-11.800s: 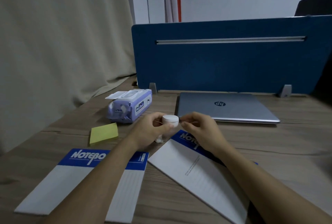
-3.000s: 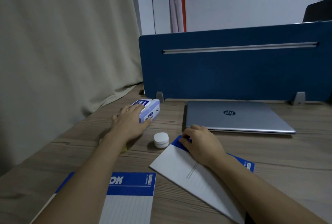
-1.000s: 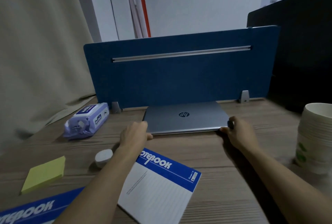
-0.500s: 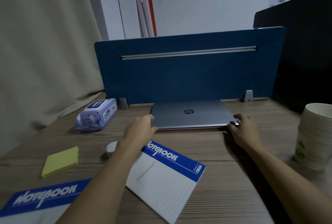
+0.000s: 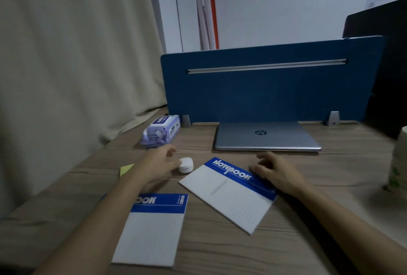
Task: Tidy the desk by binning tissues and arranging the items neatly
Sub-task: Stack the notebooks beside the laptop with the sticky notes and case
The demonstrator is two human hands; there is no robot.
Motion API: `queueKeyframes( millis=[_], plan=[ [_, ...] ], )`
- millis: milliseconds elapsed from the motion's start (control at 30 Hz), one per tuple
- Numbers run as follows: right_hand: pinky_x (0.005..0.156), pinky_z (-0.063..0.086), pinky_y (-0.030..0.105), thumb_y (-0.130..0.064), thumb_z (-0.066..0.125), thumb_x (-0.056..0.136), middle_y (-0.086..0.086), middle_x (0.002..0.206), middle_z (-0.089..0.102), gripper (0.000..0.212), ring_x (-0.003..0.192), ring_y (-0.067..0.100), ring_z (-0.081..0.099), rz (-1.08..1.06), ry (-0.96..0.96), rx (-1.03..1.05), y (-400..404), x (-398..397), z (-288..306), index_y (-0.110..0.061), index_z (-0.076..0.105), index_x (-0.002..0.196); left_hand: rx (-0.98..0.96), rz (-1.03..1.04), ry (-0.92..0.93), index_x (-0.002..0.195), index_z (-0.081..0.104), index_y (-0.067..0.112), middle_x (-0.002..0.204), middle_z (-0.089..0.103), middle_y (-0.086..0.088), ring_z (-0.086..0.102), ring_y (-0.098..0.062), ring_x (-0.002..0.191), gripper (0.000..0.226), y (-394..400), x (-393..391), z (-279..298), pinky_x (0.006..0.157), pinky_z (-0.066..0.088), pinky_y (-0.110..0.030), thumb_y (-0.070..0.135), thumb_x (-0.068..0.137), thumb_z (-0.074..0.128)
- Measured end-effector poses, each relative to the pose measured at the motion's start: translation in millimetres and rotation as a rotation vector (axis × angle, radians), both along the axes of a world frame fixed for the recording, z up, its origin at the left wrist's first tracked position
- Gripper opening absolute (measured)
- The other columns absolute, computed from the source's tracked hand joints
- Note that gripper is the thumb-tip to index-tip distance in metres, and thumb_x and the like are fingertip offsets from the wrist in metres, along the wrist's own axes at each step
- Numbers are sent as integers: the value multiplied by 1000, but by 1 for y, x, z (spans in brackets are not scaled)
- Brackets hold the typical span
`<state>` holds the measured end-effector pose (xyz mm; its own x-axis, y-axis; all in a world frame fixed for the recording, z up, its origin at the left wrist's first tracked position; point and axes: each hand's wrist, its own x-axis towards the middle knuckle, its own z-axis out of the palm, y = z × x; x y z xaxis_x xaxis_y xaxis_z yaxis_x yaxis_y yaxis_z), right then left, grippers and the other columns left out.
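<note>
A closed silver laptop (image 5: 266,137) lies against the blue desk divider (image 5: 264,89). My left hand (image 5: 157,164) hovers with fingers apart just left of a small white jar (image 5: 186,165), touching or nearly touching it. My right hand (image 5: 276,170) is open over the top right corner of a tilted white-and-blue notebook (image 5: 229,193). A second notebook (image 5: 154,228) lies straight near the front edge, partly under my left forearm. A purple wet-wipe pack (image 5: 161,130) sits at the back left. A yellow sticky-note pad (image 5: 126,169) peeks out beside my left wrist.
A stack of paper cups (image 5: 399,160) stands at the right edge of the wooden desk (image 5: 330,186). A beige curtain (image 5: 77,65) hangs along the left side. A dark chair back (image 5: 387,72) is at the far right.
Both hands have let go of the laptop and pulled back toward me. The left now sits by the white jar, the right over the tilted notebook. The view has swung left.
</note>
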<state>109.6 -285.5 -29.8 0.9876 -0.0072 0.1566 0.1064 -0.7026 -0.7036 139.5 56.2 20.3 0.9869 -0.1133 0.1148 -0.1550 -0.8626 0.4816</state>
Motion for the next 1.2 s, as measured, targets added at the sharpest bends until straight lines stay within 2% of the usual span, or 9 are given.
queueKeyframes(
  millis=[100,267,400,567,700,900,1033,1200],
  plan=[
    [83,51,29,-50,71,81,-6,113,68,53,96,10,63,61,-5,-102,25,0,2,-23,58,124,-81,1,21,145,41,23,145,51,-1,51,-20,127,73,15,-11,-18,103,43,-40,45,83,72],
    [84,53,35,-50,76,76,0,111,67,50,96,17,61,53,70,-292,47,8,14,-21,64,115,-184,-45,17,150,30,27,151,44,3,47,-17,132,84,6,-11,-36,106,39,-38,45,80,73],
    [81,51,35,-40,78,77,4,108,68,42,93,21,62,1,194,-297,60,20,21,-17,64,109,-238,-49,19,146,32,36,142,53,6,53,-14,118,72,-3,-2,-49,91,43,-35,43,84,69],
    [75,47,33,-39,77,79,1,95,67,39,84,19,62,22,290,-291,62,31,28,-14,67,106,-220,-46,-79,129,45,46,127,62,9,56,-12,109,44,0,7,-57,87,48,-38,38,90,61],
    [76,45,33,-42,72,83,2,97,64,39,87,20,61,23,313,-298,61,30,26,-13,64,109,-265,-48,-88,120,51,47,117,65,13,59,-10,106,34,1,8,-58,88,49,-38,32,91,62],
    [74,44,33,-37,67,88,-1,93,64,20,85,17,61,19,240,-176,56,23,22,-20,58,95,-343,-21,-126,127,53,34,118,63,13,59,-8,107,37,0,3,-56,80,45,-24,27,91,62],
    [65,45,31,-34,64,91,0,86,66,17,79,16,64,6,190,-37,45,13,28,-20,59,84,-353,17,-241,126,53,30,125,59,7,58,-11,104,34,2,-5,-49,83,45,-30,26,94,61],
    [69,50,33,-36,63,92,3,91,69,17,81,19,67,5,209,106,44,5,31,-19,58,92,-336,-14,-278,113,57,33,108,62,10,60,-4,97,19,6,-22,-40,77,47,-24,30,95,59]
  ],
)
